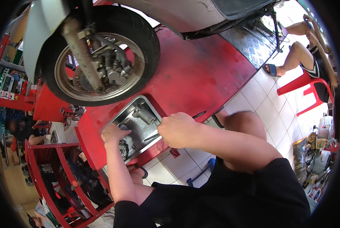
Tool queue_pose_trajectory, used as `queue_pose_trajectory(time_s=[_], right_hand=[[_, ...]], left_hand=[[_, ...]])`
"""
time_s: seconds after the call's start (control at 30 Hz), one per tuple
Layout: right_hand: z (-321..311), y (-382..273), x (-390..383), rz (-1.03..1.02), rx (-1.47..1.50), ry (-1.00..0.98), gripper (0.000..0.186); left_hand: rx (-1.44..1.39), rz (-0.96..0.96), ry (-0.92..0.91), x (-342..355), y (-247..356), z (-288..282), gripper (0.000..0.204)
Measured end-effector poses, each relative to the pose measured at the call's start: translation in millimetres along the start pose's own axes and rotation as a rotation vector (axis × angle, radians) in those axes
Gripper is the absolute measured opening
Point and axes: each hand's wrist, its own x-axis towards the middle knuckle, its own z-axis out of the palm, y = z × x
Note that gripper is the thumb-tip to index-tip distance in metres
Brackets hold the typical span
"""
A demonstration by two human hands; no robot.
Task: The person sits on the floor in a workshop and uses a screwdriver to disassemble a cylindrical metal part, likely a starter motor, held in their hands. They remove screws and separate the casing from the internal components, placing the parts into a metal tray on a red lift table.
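Observation:
A shallow metal tray (140, 131) sits on a red lift platform (200, 70), just below a motorbike's front wheel. At its left rim, my left hand (116, 134) grips the edge, with the thumb reaching inward. My right hand (177, 130) is closed at the right rim; its fingertips are hidden, and it appears to grip that edge. Inside the tray, a grey cylindrical metal part (144, 114) lies near the far end. Smaller dark parts (123, 146) lie by my left hand, and a thin dark rod-like piece (151, 137) rests toward the right.
The motorbike's front wheel (101, 57) stands close beyond the tray. A thin black tool (199, 114) lies at the platform's right edge. Red shelving (59, 167) stands at left. A person sits on a red chair (308, 85) at far right; another person is at far left.

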Motion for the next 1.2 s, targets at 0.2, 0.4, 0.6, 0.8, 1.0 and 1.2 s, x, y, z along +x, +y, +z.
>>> queue_pose_trajectory(time_s=[0.2, 0.4, 0.6, 0.8, 1.0, 1.2], right_hand=[[-16, -7, -6, 0.059, -0.021, -0.129, 0.013], [-21, -6, -11, 0.071, -0.019, -0.156, 0.012], [0, 2, -7, 0.012, -0.018, 0.002, 0.015], [-1, -5, -3, 0.001, -0.062, -0.051, 0.014], [17, -26, -22, -0.156, -0.253, -0.156, 0.016], [22, -71, -35, -0.238, -0.257, -0.608, 0.012]], left_hand=[[0.026, -0.099, 0.193, 7, 4, 8, 0.081], [0.032, -0.129, 0.147, -4, 0, -8, 0.075], [-0.007, -0.129, 0.179, -9, -18, 3, 0.074], [-0.107, 0.083, 0.484, -51, -10, -10, 0.071], [-0.274, 0.515, 0.163, -128, 7, -18, 0.061], [-0.228, 0.832, 0.130, -156, 30, 0, 0.061]])
